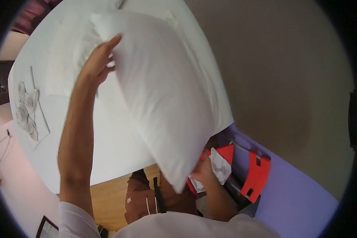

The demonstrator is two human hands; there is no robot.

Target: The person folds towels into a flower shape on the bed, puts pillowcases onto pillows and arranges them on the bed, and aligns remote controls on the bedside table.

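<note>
White sheet [114, 137] between left forearm [77, 135] and pillow [158, 87] leaves passage; a red panel [253, 183] obstructs lower right.

Left hand [102, 58], right hand [202, 168], pillow [158, 87] between

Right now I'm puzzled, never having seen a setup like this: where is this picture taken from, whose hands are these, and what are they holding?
There is no robot here: a person works with bare hands, and a camera worn on their head looks forward and down. The left hand is open at one edge of a white pillow; the right hand is at its lower edge, its grip partly hidden. Beneath is a white-covered bed, with a folded cloth lying at the picture's left.
</note>
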